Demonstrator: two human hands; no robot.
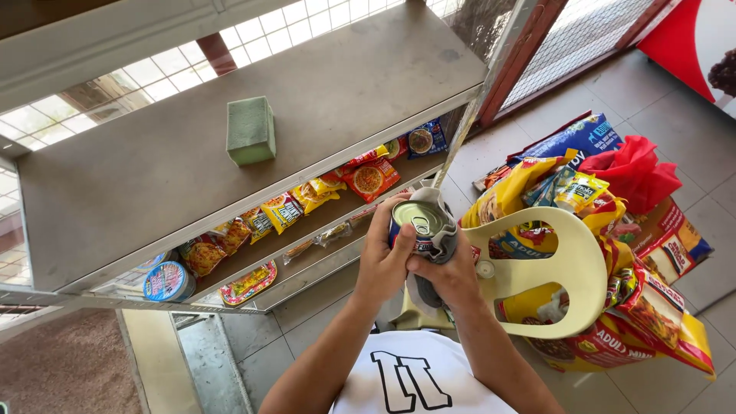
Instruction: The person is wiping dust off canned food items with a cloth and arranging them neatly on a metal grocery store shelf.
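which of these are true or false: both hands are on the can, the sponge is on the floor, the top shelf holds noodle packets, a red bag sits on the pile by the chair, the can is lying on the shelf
1. Both hands are on the can. True: the left hand and right hand hold it, with a grey cloth against it.
2. The sponge is on the floor. False: it sits on the top shelf.
3. The top shelf holds noodle packets. False: the packets lie on the shelf below.
4. A red bag sits on the pile by the chair. True.
5. The can is lying on the shelf. False: it is held upright in the hands.
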